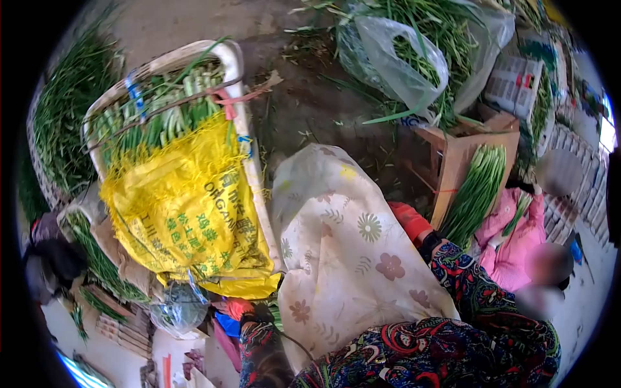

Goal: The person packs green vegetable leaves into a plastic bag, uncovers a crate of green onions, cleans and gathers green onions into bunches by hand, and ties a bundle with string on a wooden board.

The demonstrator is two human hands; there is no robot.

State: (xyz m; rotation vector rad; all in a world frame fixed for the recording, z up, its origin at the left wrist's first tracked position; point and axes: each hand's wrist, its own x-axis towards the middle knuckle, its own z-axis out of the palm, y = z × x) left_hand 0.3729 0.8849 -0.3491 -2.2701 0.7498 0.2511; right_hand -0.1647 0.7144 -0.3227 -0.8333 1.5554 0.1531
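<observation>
My left hand [237, 308], in an orange-red covering, is low at the left, just below the yellow printed sack [187, 207]; its fingers do not show clearly. My right hand [409, 220], also orange-red, is partly hidden behind the pale floral apron [362, 246] over my lap. A bundle of long green stalks [477, 191] leans on a wooden frame [446, 171] beyond that hand. I cannot see whether either hand holds anything. The sack lies over a pale-rimmed basket [236, 61] packed with green stalks with white ends [171, 107].
Loose greens fill a clear plastic bag [401, 61] at the top. More greens [71, 123] are heaped at the far left. A person in pink [511, 239] holds stalks at the right. Another person in dark clothing [52, 258] is at the left edge.
</observation>
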